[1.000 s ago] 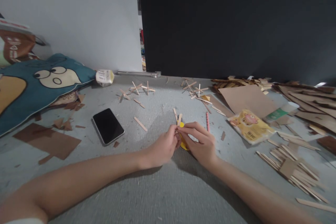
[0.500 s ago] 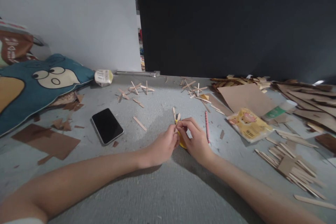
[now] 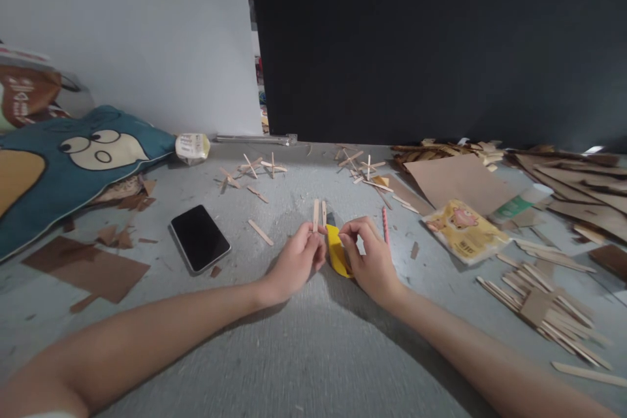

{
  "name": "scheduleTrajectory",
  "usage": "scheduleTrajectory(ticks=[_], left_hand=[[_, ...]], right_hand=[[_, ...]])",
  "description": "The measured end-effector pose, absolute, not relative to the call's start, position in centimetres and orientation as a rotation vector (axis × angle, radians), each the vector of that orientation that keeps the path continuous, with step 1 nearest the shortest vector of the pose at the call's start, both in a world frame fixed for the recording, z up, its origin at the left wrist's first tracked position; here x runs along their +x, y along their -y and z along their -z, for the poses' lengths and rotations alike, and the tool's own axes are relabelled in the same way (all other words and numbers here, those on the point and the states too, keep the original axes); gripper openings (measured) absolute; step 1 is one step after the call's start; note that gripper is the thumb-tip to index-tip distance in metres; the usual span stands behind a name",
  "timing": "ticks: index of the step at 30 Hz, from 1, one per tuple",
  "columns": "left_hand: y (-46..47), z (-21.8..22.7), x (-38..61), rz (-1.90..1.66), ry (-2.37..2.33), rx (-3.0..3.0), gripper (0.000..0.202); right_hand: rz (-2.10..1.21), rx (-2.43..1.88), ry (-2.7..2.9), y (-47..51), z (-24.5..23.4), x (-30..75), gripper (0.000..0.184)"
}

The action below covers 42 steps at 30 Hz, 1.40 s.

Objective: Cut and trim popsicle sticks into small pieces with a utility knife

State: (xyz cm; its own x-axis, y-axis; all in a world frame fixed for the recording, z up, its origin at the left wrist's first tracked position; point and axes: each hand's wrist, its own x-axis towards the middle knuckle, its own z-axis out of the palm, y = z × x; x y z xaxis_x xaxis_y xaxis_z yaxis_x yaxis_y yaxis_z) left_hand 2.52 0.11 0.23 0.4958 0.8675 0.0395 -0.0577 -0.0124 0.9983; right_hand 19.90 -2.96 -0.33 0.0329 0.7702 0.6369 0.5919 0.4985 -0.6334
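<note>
My left hand (image 3: 296, 261) pinches two short wooden craft sticks (image 3: 319, 214) that point away from me, side by side, over the grey floor. My right hand (image 3: 369, 258) hovers just to the right with thumb and fingers curled in a pinch; whether anything is in them I cannot make out. A yellow utility knife (image 3: 337, 251) lies on the floor between the two hands, partly under the right palm.
A black phone (image 3: 200, 236) lies left of the hands, a single stick (image 3: 260, 232) beside it. A pink pencil (image 3: 385, 225) and a yellow packet (image 3: 462, 230) are to the right. Stick piles (image 3: 539, 304), cardboard sheets (image 3: 458, 183) and a blue cushion (image 3: 73, 163) ring the area.
The hands have come apart: the left carried the sticks slightly left and straightened them, the right drew back to the right, and the yellow knife now shows between them.
</note>
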Motion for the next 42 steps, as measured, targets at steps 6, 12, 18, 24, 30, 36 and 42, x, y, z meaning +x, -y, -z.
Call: scheduleTrajectory(ticks=[6,12,18,24,30,36,42], left_hand=[[-0.2,-0.4,2.1,-0.953,-0.886,1.500,0.040],[-0.7,-0.4,2.0,-1.024,-0.924,1.453,0.044],[-0.9,-0.6,2.1,-1.047,-0.880,1.306,0.048],[-0.3,-0.9,1.8,-1.069,-0.958,1.458,0.042],[0.1,-1.0,1.7,-1.084,-1.028,1.602,0.043],[0.7,-1.2,1.8,-1.089,-0.958,1.564,0.042],[0.9,-1.4,1.8,-1.081,-0.960,1.581,0.040]], right_hand=[[-0.321,-1.364,1.918,3.3,-0.2,19.6,0.027],[-0.259,-1.496,2.094,3.8,0.2,19.9,0.055],[-0.359,-1.407,1.763,4.1,0.0,20.8,0.051],[-0.345,-1.210,1.689,5.6,-0.4,20.7,0.041],[-0.330,-1.130,1.744,6.1,-0.5,20.4,0.042],[-0.330,-1.110,1.750,6.2,-0.7,20.5,0.041],[-0.326,-1.122,1.747,6.3,-0.9,20.4,0.041]])
